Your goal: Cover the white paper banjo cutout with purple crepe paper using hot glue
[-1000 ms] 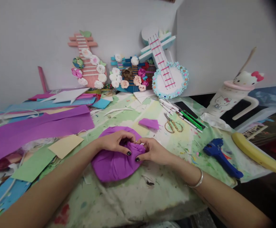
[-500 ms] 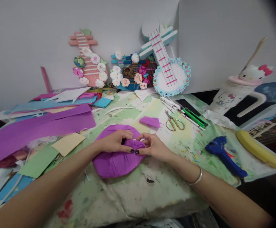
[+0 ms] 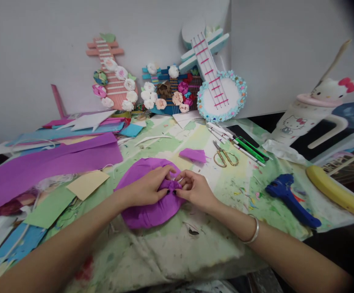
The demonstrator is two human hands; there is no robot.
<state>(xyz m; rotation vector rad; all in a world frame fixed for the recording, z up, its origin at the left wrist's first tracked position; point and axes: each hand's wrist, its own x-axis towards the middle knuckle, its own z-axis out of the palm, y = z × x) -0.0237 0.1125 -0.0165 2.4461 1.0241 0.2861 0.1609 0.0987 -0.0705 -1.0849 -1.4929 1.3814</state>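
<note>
In narrow grip, left hand (image 3: 146, 188) and right hand (image 3: 199, 192) pinch purple piece (image 3: 146, 215) near front edge of counter (image 3: 140, 260).

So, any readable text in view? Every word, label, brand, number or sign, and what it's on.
None readable.
White cup: cartoon cat picture, no legible words.
Purple piece being handled: no lettering visible.
Green cutter, blue glue gun: any print too small or blurred to read.
</note>
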